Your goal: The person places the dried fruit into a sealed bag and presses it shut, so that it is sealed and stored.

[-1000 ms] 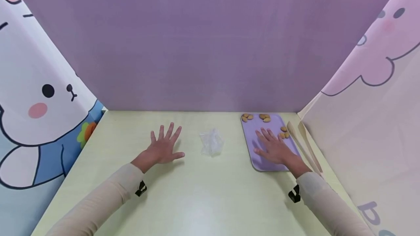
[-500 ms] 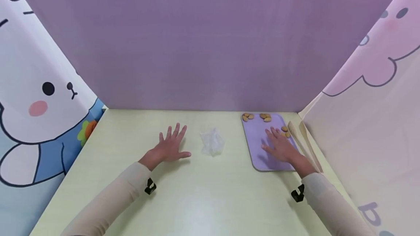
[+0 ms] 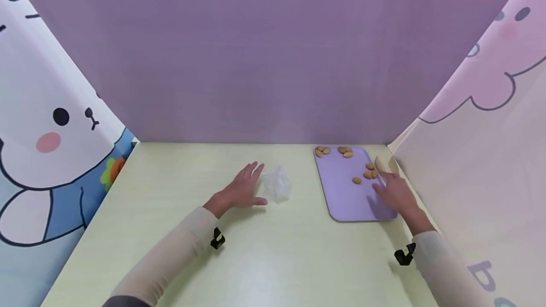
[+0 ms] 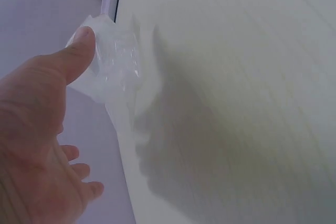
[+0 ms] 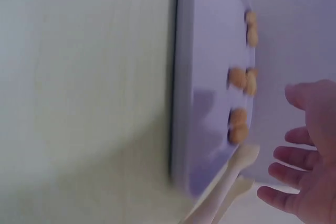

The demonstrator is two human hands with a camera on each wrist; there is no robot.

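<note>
A crumpled piece of clear plastic [image 3: 278, 185], like a thin bag, lies on the table left of the tray. My left hand [image 3: 240, 191] is just left of it, fingers extended and thumb apart; in the left wrist view the thumb overlaps the plastic [image 4: 118, 59]. Brown almonds [image 3: 357, 180] lie in small groups on a light purple tray [image 3: 341, 200], one of them apart. Over the tray's right edge hovers my right hand [image 3: 397, 193], fingers loosely bent toward two wooden spoons [image 3: 379, 164]. It holds nothing in the right wrist view, where the spoons [image 5: 245, 157] lie beyond the tray.
A purple wall [image 3: 264, 60] closes the table's far side. Printed cartoon panels stand at the left [image 3: 64, 155] and right [image 3: 482, 155], the right one close beside the spoons. The pale table [image 3: 256, 259] stretches toward the viewer.
My left hand has moved right, up to the plastic, its fingers drawing closer together. My right hand has shifted right from over the tray to the spoons, uncovering the lone almond.
</note>
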